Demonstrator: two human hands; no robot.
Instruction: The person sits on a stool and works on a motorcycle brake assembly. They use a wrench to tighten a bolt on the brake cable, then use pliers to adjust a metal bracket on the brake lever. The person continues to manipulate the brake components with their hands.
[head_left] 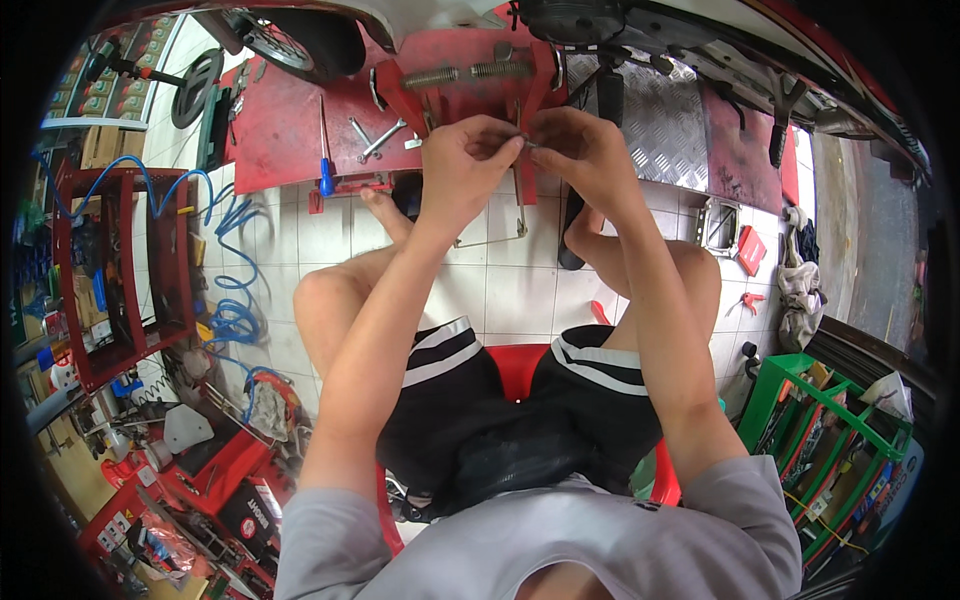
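Note:
My left hand [465,165] and my right hand [585,155] meet in front of the red lift platform [275,135]. Thumbs and fingertips of both are pinched around a small dark metal piece [529,143], mostly covered and too small to name. Just behind them stands a red metal clamp [398,95] with coil springs [432,77] across its top. Left of my left hand, a screwdriver [326,176] with a blue handle hangs partly over the platform's edge. Beside it lie silvery wrenches [380,140].
A motorcycle wheel [290,45] is at the upper left, and a diamond-plate panel [645,110] at the right. A coiled blue air hose [235,315] and a red rack [125,270] stand left. At right are a green tool rack [785,390] and red-handled pliers [746,302].

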